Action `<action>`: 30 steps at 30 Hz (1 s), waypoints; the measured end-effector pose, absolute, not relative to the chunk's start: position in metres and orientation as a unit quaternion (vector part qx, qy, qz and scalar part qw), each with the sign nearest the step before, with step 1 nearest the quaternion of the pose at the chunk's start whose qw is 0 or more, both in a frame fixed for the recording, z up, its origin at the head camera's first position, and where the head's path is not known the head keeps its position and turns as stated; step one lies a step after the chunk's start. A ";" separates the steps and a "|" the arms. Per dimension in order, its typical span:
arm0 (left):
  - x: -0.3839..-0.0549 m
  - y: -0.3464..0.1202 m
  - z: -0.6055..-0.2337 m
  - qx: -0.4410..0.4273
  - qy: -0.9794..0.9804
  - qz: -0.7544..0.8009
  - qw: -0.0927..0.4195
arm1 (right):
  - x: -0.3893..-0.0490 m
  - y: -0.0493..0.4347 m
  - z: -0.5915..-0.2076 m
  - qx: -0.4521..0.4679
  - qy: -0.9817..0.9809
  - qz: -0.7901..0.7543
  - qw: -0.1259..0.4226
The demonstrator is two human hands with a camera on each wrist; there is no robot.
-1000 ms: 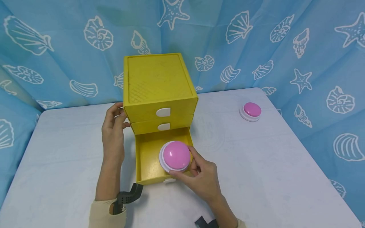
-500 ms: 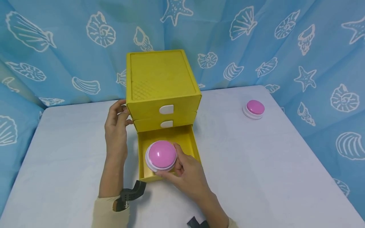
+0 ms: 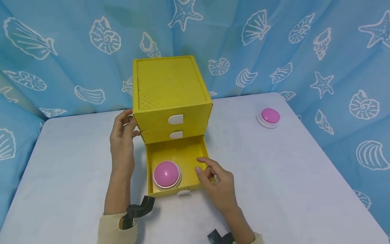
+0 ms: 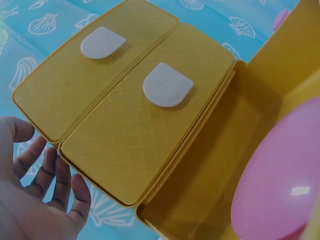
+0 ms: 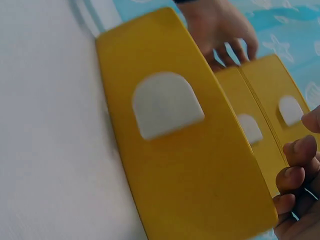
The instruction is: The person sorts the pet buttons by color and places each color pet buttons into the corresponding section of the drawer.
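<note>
A yellow drawer cabinet [image 3: 170,84] stands toward the back of the table, its bottom drawer [image 3: 190,152] pulled out. Inside that drawer, at the front left, lies a pink dome-topped push button [image 3: 166,174] on a white round base; its pink dome [image 4: 285,175] fills the right of the left wrist view. My left hand [image 3: 122,145] rests its fingertips against the cabinet's left side. Over the drawer's right wall, my right hand [image 3: 220,184] hovers with thumb and forefinger apart, holding nothing. The drawer's front [image 5: 200,180] with its white pull shows in the right wrist view.
A second pink button [image 3: 269,117] on a white base sits at the back right of the white table [image 3: 274,189]. The two upper drawers, with white pulls [image 4: 167,85], are closed. A blue seashell-print curtain [image 3: 228,27] hangs behind.
My right hand has moved the pink button leftward into the drawer's front left corner, let go of it and drawn back to the right. My left hand keeps its place against the cabinet.
</note>
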State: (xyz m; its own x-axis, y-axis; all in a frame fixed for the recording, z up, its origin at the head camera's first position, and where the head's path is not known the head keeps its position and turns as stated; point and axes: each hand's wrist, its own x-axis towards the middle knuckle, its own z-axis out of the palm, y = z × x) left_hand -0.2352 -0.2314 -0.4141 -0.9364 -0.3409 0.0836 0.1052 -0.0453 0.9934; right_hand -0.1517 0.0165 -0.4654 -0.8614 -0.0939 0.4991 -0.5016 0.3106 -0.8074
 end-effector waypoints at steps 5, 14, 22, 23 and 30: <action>-0.235 -0.234 -0.410 0.094 -0.676 -0.715 0.152 | -0.155 0.030 -0.447 0.145 -0.800 0.550 0.191; -0.233 -0.234 -0.410 0.107 -0.669 -0.724 0.130 | -0.174 0.068 -0.444 0.035 -0.825 0.542 0.154; -0.233 -0.230 -0.415 0.092 -0.672 -0.723 0.132 | -0.211 0.131 -0.495 -0.022 -0.846 0.502 0.179; -0.233 -0.229 -0.415 0.090 -0.673 -0.723 0.132 | -0.217 0.139 -0.498 -0.028 -0.849 0.494 0.186; -0.232 -0.231 -0.412 0.100 -0.679 -0.714 0.138 | -0.255 0.183 -0.505 -0.101 -0.868 0.448 0.190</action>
